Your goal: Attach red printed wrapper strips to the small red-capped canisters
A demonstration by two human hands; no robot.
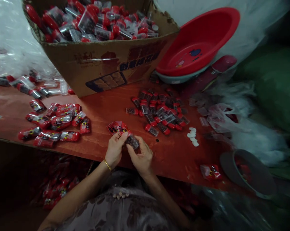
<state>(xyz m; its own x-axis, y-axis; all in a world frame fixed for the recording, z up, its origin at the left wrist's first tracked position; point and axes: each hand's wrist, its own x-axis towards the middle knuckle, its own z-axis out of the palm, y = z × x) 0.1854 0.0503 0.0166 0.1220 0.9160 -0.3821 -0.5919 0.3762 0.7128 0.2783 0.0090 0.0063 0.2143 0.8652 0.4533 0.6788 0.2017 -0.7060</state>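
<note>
A small clear bottle (132, 141) of dark pellets is between my two hands, close to the front edge of the red table. My left hand (114, 150), with a gold bracelet at the wrist, pinches its left end, and the fingertips hide that end. The right end is gripped by the thumb and fingers of my right hand (142, 156). Red printed plastic wrappers (116, 126) lie just beyond my left fingers; whether one touches the bottle I cannot tell. Farther off to the right is a pile of similar red-capped bottles (162, 110). On the left lie several red wrapped bottles (61, 119).
A cardboard box (103, 64) full of red-capped bottles stands at the back. Behind the pile leans a red basin (202, 41). White pieces (192, 136), plastic bags (229, 117) and a grey round container (252, 173) lie to the right. Below the table's left edge are more red packages (60, 189).
</note>
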